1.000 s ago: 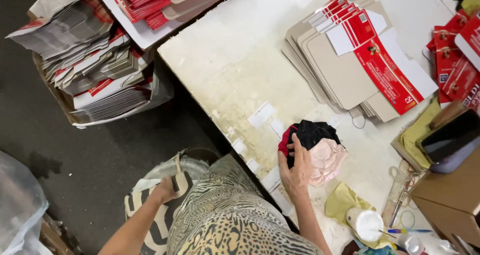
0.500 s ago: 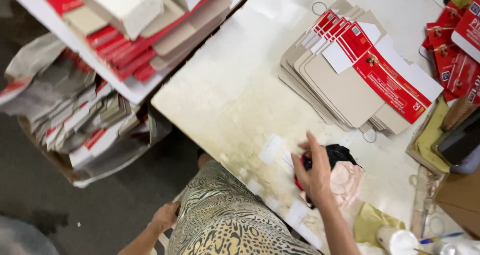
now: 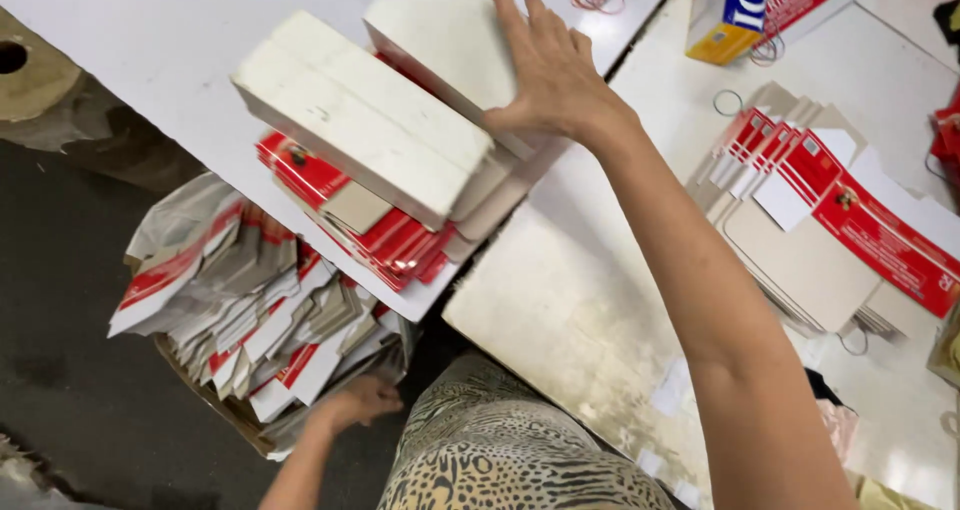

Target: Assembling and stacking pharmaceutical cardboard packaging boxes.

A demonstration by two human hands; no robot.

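Right hand [image 3: 548, 70] flat, fingers spread, on white box [image 3: 455, 35].
Left hand [image 3: 365, 400] down among folded cartons [image 3: 260, 315]; grip undeterminable.

Both arms are bare, with no sleeves, rings, watch or bracelet on the right hand [image 3: 548, 70] or left hand [image 3: 362, 400]. A leopard-print garment [image 3: 500, 450] in tan and black covers the lap.

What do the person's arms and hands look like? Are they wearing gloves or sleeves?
No gloves and no sleeves show. The right hand is bare, with no ring, watch or bracelet in sight, and the arm behind it is uncovered along all that shows. The left hand is bare too, with a bare forearm. The only clothing in view is a leopard-print garment in tan, black and grey.
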